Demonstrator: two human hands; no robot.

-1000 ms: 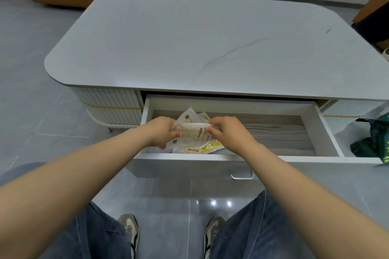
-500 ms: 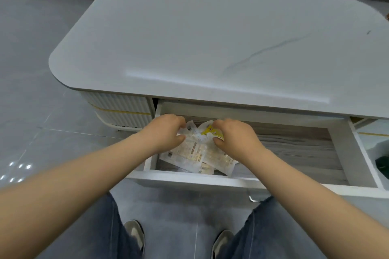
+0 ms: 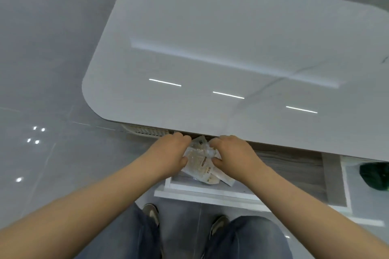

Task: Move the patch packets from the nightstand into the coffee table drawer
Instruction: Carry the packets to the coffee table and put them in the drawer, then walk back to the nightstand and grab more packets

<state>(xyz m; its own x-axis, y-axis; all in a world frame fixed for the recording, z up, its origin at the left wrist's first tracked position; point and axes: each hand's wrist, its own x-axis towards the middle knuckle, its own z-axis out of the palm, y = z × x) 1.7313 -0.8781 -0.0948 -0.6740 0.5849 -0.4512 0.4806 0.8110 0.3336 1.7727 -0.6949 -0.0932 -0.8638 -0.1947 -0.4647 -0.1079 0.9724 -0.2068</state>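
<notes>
Drawer [image 3: 210,192]: stood pulled out from under the near edge of the coffee table top [image 3: 231,38], toward the person.
Patch packets [image 3: 202,162]: lay in the drawer's left end, held between left hand [image 3: 170,153] and right hand [image 3: 231,153].
Bag [image 3: 374,176]: sat right of the drawer.
Shoes [image 3: 151,213]: stood on the floor [image 3: 42,69] before the drawer front.

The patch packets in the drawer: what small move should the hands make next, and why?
Probably release: both the left hand and right hand grip the patch packets, which already sit low inside the open drawer, at its left end. Letting go should leave them there.
</notes>
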